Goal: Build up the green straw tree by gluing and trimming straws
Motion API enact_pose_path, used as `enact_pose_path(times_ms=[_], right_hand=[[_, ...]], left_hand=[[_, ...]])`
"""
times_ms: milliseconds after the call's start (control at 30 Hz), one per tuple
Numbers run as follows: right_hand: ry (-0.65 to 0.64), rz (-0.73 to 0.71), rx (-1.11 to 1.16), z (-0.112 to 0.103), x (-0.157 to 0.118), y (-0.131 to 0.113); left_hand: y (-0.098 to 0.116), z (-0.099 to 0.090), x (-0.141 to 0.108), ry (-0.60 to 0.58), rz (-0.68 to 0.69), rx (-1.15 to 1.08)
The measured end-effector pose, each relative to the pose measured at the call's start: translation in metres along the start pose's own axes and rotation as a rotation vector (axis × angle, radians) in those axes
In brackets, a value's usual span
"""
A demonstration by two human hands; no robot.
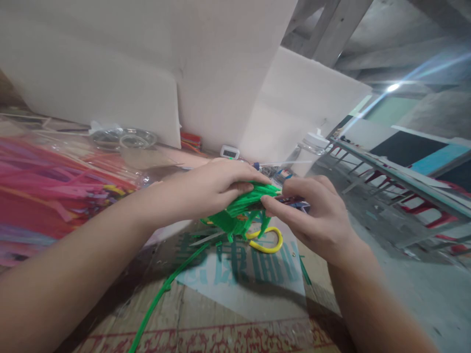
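A thick bundle of bright green pipe cleaners (237, 218), bent and wound together, is held above the work surface in front of me. My left hand (224, 184) lies over its top, fingers curled round it. From the right, my right hand (312, 215) presses its bent fingers together at the bundle's end; the exact pinch point is partly hidden. Underneath lie scissors with a yellow handle (280, 240), one blade showing to the left. A loose green pipe cleaner (162, 289) trails toward the front edge.
Pink, red and purple craft stems (55, 186) in plastic fill the left side, blurred. A clear round dish (136, 139), a small white digital timer (229, 151) and a lidded plastic jar (311, 149) stand at the back. A long table (401, 176) is off to the right.
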State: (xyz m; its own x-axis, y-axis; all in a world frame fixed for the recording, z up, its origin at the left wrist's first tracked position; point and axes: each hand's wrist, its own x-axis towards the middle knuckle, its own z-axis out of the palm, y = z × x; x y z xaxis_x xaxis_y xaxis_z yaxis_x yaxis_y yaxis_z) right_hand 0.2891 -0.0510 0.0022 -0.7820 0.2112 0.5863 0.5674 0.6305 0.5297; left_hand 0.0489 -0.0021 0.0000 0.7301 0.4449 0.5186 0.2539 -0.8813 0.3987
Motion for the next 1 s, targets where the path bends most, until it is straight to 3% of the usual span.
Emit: enact_pose_path(times_ms=[1000], right_hand=[[0.012, 0.036, 0.032, 0.0005, -0.0004, 0.0017]], left_hand=[[-0.0019, 0.0018, 0.0003, 0.019, -0.017, 0.029]])
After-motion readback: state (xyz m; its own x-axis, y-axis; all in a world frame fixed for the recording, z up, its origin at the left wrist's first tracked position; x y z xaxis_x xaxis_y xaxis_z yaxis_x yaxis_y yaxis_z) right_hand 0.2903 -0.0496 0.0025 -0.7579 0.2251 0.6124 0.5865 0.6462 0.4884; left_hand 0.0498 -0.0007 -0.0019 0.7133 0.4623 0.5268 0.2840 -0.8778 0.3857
